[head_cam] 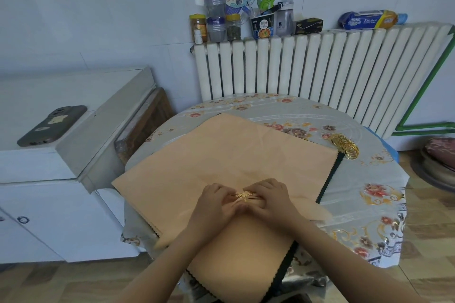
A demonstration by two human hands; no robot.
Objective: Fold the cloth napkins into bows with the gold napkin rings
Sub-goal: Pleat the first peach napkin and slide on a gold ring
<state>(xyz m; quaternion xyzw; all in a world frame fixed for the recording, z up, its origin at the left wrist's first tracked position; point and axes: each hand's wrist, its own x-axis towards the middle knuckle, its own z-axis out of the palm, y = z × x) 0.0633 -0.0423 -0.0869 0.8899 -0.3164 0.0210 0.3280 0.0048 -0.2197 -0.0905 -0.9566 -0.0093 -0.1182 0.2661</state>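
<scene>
A peach cloth napkin (pixel 221 155) lies spread over the round table, with a dark green napkin's edge (pixel 330 177) showing under it on the right. A gold napkin ring (pixel 246 196) with a leaf ornament sits at the napkin's near middle, where the cloth is gathered. My left hand (pixel 215 200) and my right hand (pixel 273 198) meet there, fingers curled round the ring and the bunched cloth. Below the ring the napkin hangs over the table's near edge. A pile of spare gold rings (pixel 344 146) lies at the far right.
The table wears a floral plastic cover (pixel 369 204). A white radiator (pixel 320 66) stands behind it, with jars and bottles (pixel 216 19) on top. A white cabinet (pixel 73 155) with a phone (pixel 51 125) on it stands to the left.
</scene>
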